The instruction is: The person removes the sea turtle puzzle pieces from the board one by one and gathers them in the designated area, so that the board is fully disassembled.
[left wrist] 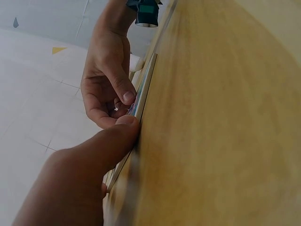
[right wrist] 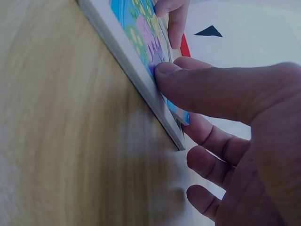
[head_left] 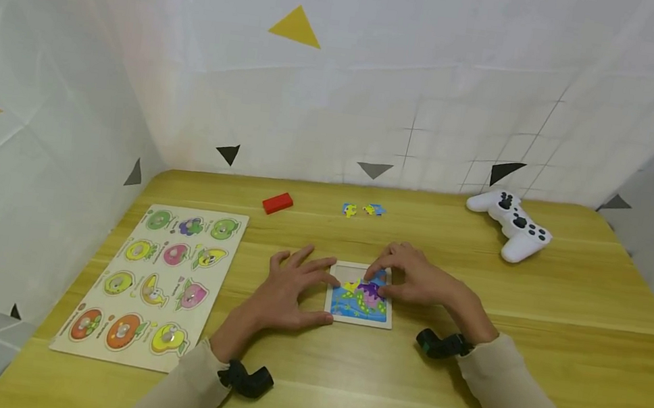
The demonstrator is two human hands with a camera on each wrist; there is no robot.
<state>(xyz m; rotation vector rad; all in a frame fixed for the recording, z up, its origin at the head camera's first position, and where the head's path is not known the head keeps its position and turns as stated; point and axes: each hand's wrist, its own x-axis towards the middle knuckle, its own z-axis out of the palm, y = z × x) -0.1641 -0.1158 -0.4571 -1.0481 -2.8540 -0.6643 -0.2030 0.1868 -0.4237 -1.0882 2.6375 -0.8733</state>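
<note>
A small square jigsaw puzzle in a pale frame (head_left: pixel 358 321) lies on the table, its picture blue with purple, pink, yellow and green shapes. My left hand (head_left: pixel 294 292) spreads its fingers at the puzzle's left side, thumb at the lower corner and fingertips by the upper edge. At the upper right corner, my right hand (head_left: pixel 418 278) pinches a blue puzzle piece (right wrist: pixel 180 114) between thumb and fingers. That piece sits slightly tilted above the frame in the right wrist view. The upper left of the tray shows bare backing. In the left wrist view, the left thumb (left wrist: pixel 127 121) touches the frame's edge.
Two loose puzzle pieces, one yellow and blue (head_left: pixel 350 210) and another beside it (head_left: pixel 374 210), lie at the back. A red block (head_left: pixel 277 203) is to their left. A fruit peg board (head_left: pixel 172 267) covers the table's left side. A white game controller (head_left: pixel 511 225) rests back right.
</note>
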